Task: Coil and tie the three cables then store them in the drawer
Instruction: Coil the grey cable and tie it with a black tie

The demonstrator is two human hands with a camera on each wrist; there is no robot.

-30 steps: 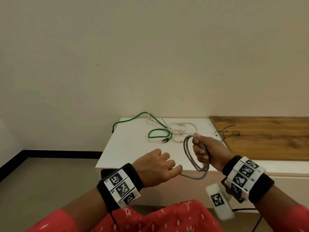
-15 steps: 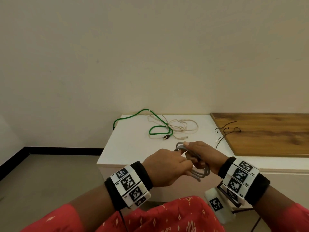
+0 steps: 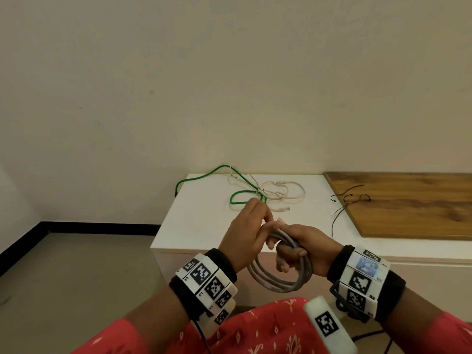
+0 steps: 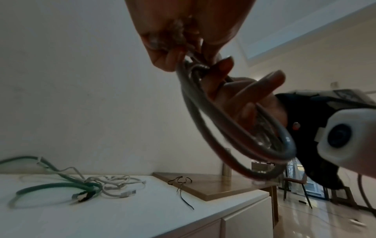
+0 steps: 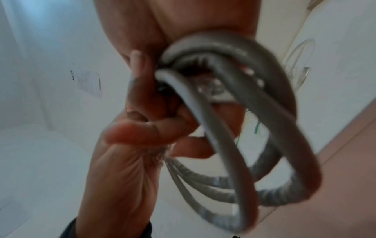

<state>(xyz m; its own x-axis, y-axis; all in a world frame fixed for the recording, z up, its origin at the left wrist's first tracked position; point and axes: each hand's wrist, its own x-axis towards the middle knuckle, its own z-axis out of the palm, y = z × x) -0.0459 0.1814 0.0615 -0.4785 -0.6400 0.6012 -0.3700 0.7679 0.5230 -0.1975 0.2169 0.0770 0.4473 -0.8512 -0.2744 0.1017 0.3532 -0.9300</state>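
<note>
Gripping: right hand (image 3: 304,247) is curling its fingers round the coiled grey cable (image 3: 281,282), in the air in front of the white cabinet (image 3: 199,226).
Pinching: left hand (image 3: 246,233) is closing its fingertips on the coil's top strands, touching the right hand.
Lying on the cabinet: green cable (image 3: 245,194) and white cable (image 3: 281,192) are sitting tangled together near its back edge.
Lying beside them: thin black ties (image 3: 350,199) are resting across the cabinet's wooden board (image 3: 408,208).
</note>
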